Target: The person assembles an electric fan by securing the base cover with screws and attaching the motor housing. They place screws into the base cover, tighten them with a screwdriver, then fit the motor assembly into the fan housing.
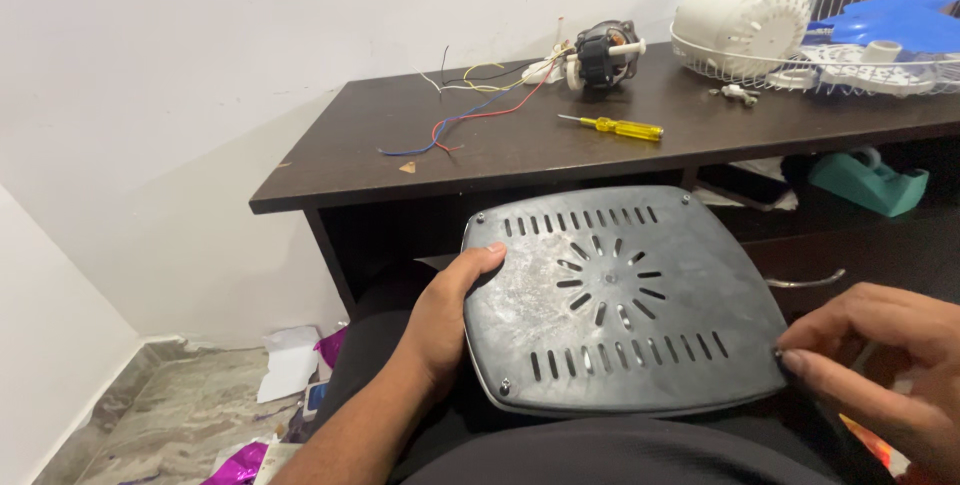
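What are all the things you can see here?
vented plate: one, dusty dark grey, on the person's lap
desk: one, dark brown, against the white wall
screwdriver: one, yellow handle, on the desk
motor: one, black and silver, at the back of the desk
wires: several, red, blue, yellow, white and black, trailing from the motor
fan housing: one, white, on the wire grill
wire grill: one, white, right end of the desk
fan blade: one, blue, on the grill
tape dispenser: one, teal, shelf under the desk
scraps: several, white paper and purple foil, on the floor
left hand: holds the plate's left edge
right hand: fingertips at the plate's right corner
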